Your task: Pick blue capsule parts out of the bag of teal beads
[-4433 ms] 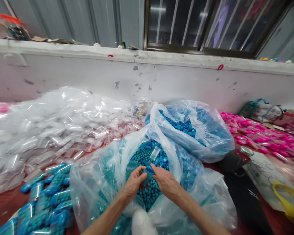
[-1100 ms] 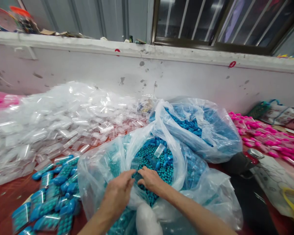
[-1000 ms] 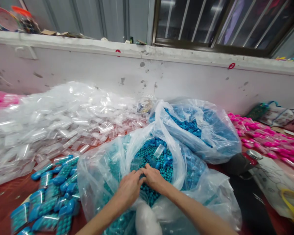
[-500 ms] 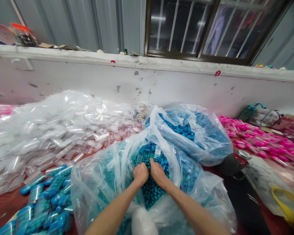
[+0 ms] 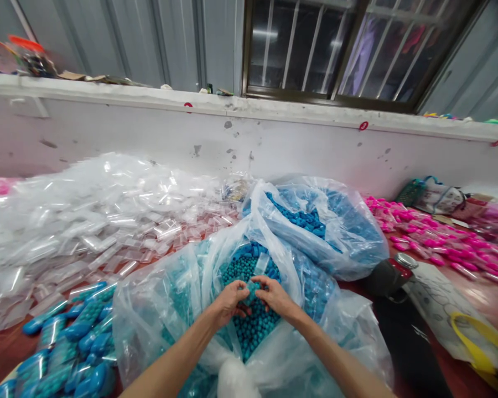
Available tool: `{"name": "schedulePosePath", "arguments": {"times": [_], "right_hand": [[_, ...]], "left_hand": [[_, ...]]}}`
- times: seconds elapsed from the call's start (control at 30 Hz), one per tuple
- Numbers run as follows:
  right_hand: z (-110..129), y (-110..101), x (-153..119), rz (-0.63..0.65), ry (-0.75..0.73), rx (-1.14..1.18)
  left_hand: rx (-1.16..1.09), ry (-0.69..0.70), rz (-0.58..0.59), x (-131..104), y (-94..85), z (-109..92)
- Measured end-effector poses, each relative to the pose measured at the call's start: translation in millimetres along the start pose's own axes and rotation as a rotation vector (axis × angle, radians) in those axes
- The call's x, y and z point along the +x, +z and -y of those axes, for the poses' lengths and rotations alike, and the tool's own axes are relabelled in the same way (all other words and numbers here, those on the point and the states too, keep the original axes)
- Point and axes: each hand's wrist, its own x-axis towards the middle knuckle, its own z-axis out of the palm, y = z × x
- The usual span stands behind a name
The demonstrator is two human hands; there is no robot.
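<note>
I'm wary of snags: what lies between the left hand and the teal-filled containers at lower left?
In the head view, the crumpled side of the translucent front bag lies between the left hand and the teal-filled containers.

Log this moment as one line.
left hand: fingertips on small clear container | right hand: fingertips on same container | below: teal beads in open plastic bag | left side: blue-ended containers

Room above beads, bag rim around.
</note>
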Motion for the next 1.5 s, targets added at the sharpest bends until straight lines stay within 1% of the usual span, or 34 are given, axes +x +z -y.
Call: {"name": "schedulePosePath", "arguments": {"times": [0.07,0.13,0.23,0.3,0.37,0.43,0.5,0.53,0.57,0.6,0.63,0.7,0.77,0.83,0.9,0.97,1.03,1.07,1.13,1.2,1.27,1.33,1.4,1.47,1.5], "right_hand": [[2.5,1.8,-4.8,0.061,-0.031,0.028],[3.0,8.1,-11.1,0.080,-0.019,0.119],[3.9,27.1,-25.1,0.098,0.027,0.198],[7.8,40.9,-36.0,0.080,-0.030,0.119],[14.6,48.2,-45.2,0.015,-0.170,-0.087],[21.2,42.9,-49.5,0.005,-0.280,-0.323],[24.5,24.6,-47.2,0.011,-0.294,-0.497],[24.4,12.5,-43.8,-0.009,-0.272,-0.566],[23.3,0.1,-39.2,-0.060,-0.235,-0.647],[21.3,-11.0,-34.0,-0.120,-0.181,-0.749],[18.6,-19.4,-28.6,-0.146,-0.111,-0.848],[12.4,-25.5,-18.2,-0.142,0.005,-0.973],[6.5,-18.6,-8.8,-0.099,0.036,-0.982],[2.5,-7.2,0.3,-0.070,-0.005,-0.933],[1.4,-0.5,7.4,-0.051,-0.046,-0.885],[3.0,-2.2,9.8,-0.048,-0.074,-0.858],[6.1,-8.7,5.8,-0.063,-0.092,-0.855],[7.6,-11.4,1.8,-0.055,-0.111,-0.880],[9.3,-12.2,-7.7,0.018,-0.192,-0.991],[8.8,-5.8,-15.4,0.127,-0.291,-1.136],[7.0,3.7,-18.2,0.185,-0.342,-1.230],[6.4,10.9,-17.0,0.169,-0.322,-1.232],[8.8,13.3,-15.5,0.112,-0.264,-1.159],[13.5,12.6,-16.6,0.040,-0.214,-1.025],[16.0,12.2,-18.3,0.025,-0.207,-0.911]], "left_hand": [[-0.065,0.004,0.099,-13.9,-1.4,0.4],[-0.144,0.002,0.182,-25.1,-3.8,3.2],[-0.277,0.052,0.253,-35.8,-8.5,11.3],[-0.357,0.075,0.280,-40.0,-11.7,16.9],[-0.409,0.055,0.290,-42.9,-14.5,20.8],[-0.423,0.037,0.271,-44.5,-16.6,22.9],[-0.422,0.044,0.212,-44.6,-17.9,24.2],[-0.426,0.047,0.165,-44.0,-18.3,24.8],[-0.433,0.044,0.114,-43.1,-18.6,25.4],[-0.439,0.037,0.066,-42.0,-18.7,26.2],[-0.441,0.029,0.027,-41.0,-18.7,26.9],[-0.433,0.017,-0.003,-39.4,-17.9,28.3],[-0.415,0.021,-0.001,-39.1,-16.8,29.0],[-0.401,0.032,-0.001,-40.0,-16.3,28.9],[-0.399,0.039,-0.014,-41.8,-16.7,28.2],[-0.407,0.044,-0.019,-44.3,-17.8,27.1],[-0.404,0.044,-0.012,-46.8,-18.6,25.8],[-0.395,0.044,-0.005,-47.9,-18.6,25.4],[-0.364,0.048,0.009,-49.3,-18.0,24.9],[-0.329,0.069,0.026,-49.6,-16.8,25.2],[-0.296,0.086,0.038,-49.1,-15.8,25.9],[-0.256,0.091,0.029,-48.2,-15.2,26.5],[-0.206,0.087,0.006,-47.4,-14.7,27.0],[-0.147,0.095,-0.005,-46.8,-14.0,27.5],[-0.117,0.104,-0.004,-46.5,-13.6,27.8]]}}
